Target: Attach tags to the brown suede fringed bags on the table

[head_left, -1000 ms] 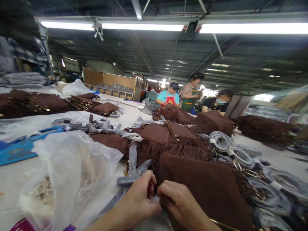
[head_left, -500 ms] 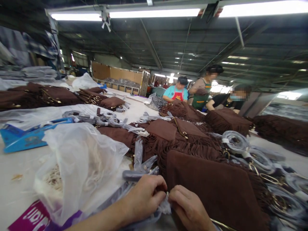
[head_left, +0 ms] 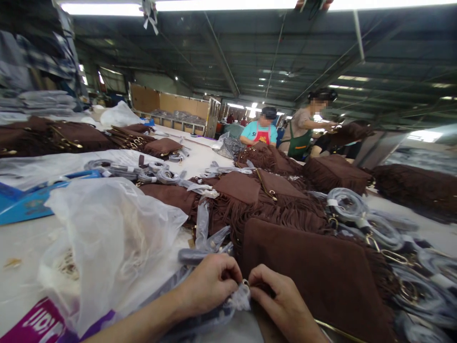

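Observation:
My left hand (head_left: 209, 286) and my right hand (head_left: 278, 297) meet at the bottom of the view, pinching a small metal clasp (head_left: 245, 283) between their fingertips. Clear plastic wrap (head_left: 239, 300) bunches just below it, and a wrapped dark strap (head_left: 200, 319) runs down from my left hand. A brown suede fringed bag (head_left: 307, 271) lies right beside my right hand, its gold-coloured strap or edge trim (head_left: 339, 331) showing at the bottom. Left of my hands, a loose clear plastic bag (head_left: 107, 247) holds pale cords.
Several coiled, plastic-wrapped straps (head_left: 346, 205) with gold clasps lie to the right on the white table (head_left: 24, 243). More fringed bags (head_left: 271, 159) are piled ahead. A blue object (head_left: 32, 202) lies left. Co-workers (head_left: 262, 128) stand at the far end.
The view has tilted slightly. The metal clasp now shows clearly between my fingertips, with the plastic wrap bunched below it. A co-worker at the far end has lifted a brown bag.

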Motion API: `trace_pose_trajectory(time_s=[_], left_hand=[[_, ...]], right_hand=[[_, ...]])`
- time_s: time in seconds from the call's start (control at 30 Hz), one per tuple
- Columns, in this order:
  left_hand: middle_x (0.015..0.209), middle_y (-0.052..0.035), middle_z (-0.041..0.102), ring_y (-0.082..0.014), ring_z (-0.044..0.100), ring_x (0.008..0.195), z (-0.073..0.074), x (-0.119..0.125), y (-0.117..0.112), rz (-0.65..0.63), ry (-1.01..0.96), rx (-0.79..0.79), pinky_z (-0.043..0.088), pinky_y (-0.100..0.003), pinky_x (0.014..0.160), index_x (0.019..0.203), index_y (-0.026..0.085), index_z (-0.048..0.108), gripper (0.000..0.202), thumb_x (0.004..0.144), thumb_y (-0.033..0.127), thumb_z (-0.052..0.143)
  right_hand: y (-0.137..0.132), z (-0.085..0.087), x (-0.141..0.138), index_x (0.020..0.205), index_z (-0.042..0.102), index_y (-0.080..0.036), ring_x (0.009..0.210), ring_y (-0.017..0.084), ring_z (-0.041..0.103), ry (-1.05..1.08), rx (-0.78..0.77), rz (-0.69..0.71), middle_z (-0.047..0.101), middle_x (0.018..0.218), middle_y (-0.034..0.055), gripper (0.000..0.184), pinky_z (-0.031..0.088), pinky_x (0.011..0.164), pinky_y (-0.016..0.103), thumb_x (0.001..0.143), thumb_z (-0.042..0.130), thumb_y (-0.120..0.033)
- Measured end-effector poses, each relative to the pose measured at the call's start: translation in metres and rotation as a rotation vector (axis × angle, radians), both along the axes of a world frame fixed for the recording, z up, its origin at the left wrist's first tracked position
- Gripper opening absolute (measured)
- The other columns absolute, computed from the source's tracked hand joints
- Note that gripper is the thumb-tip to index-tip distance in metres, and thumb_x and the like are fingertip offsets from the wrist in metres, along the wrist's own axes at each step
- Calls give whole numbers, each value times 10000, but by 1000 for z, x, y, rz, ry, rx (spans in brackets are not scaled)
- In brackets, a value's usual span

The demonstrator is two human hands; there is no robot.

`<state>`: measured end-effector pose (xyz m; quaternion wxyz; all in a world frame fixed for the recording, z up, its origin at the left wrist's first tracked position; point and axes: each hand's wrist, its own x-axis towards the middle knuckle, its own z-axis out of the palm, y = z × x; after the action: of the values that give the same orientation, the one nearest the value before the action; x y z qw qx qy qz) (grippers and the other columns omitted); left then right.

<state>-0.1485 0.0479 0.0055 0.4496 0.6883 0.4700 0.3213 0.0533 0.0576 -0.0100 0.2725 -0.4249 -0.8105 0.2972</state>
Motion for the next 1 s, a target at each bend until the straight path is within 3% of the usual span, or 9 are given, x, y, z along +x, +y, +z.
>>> trace_pose_trajectory(time_s=[0.23,0.5,0.63,0.8,1.0], left_hand=[[692,19,578,-125,522,676,-3,3,0,49,34,9,346,-213,593,651,152,670,115,717,232,621],[603,42,518,-124,468,627,-7,14,-2,156,51,-81,308,-230,580,587,161,563,68,644,128,582],[586,62,484,-109,443,588,-10,15,0,140,-33,-107,290,-218,535,655,168,547,113,615,63,535],[583,64,488,-107,448,568,-17,16,1,115,-101,-149,293,-215,513,712,160,562,189,600,22,497],[604,55,510,-114,485,589,-14,16,1,119,-88,-179,291,-218,522,723,153,574,222,584,6,483]], right_hand=[[-2,4,-2,815,671,-208,737,139,638,25,43,44,692,788,-21,158,442,686,202,857,523,-175],[-2,8,-4,780,679,-211,688,163,627,44,-15,5,686,738,-15,178,443,651,229,863,522,-210],[-2,8,-5,788,660,-206,652,160,599,19,-82,-53,648,686,-31,135,423,610,226,844,543,-244],[0,11,-4,735,658,-202,640,152,587,-50,-47,-55,640,670,-33,177,397,603,225,845,526,-247],[0,11,-3,751,645,-207,643,149,576,-27,-57,-57,631,672,-38,177,391,607,225,866,520,-256]])
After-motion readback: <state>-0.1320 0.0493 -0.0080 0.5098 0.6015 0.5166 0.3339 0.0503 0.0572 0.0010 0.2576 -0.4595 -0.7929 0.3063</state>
